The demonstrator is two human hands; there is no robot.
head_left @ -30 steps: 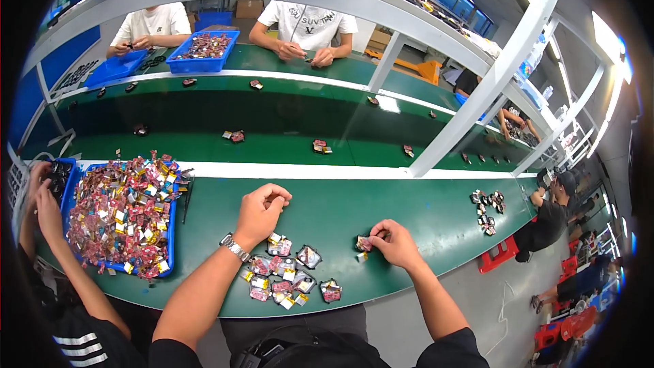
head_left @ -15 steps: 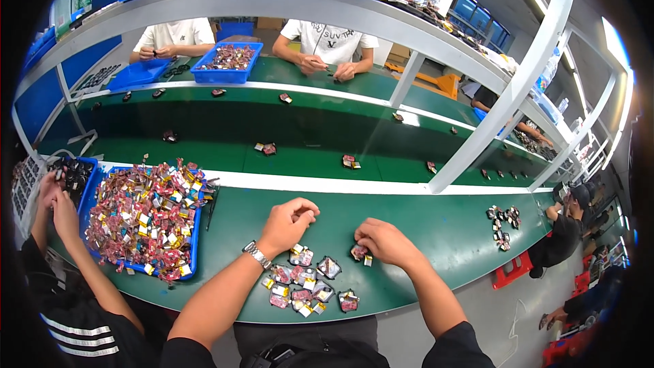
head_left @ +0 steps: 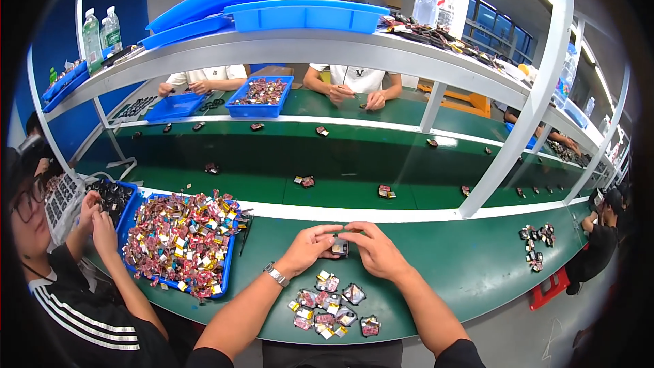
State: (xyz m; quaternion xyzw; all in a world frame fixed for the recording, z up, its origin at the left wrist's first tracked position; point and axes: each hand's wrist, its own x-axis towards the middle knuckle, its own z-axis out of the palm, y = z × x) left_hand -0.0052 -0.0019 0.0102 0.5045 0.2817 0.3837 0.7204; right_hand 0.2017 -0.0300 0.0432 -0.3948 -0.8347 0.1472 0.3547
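In front of me, both hands meet around a small black-framed electronic module (head_left: 340, 248) with a pale face. My left hand (head_left: 306, 249), with a metal watch (head_left: 276, 274) at its wrist, pinches the module's left side. From the right, the thumb and fingers of my right hand (head_left: 379, 251) close on its upper edge; the fingertips partly hide it. Just below my hands on the green table (head_left: 272, 327) lies a loose group of similar modules (head_left: 326, 300), showing red boards and silver-and-yellow battery cells.
Left of me stands a blue tray (head_left: 221, 291) heaped with small circuit boards with batteries (head_left: 180, 242). A co-worker (head_left: 82, 300) sits beside it. Beyond a white rail, modules (head_left: 387, 191) lie spaced along a green strip. A white shelf post (head_left: 521, 95) rises at right, near more modules (head_left: 535, 261).
My hands were apart, the right one at a module on the table; now they are together, holding a module between them. The view has tilted upward and shifted left.
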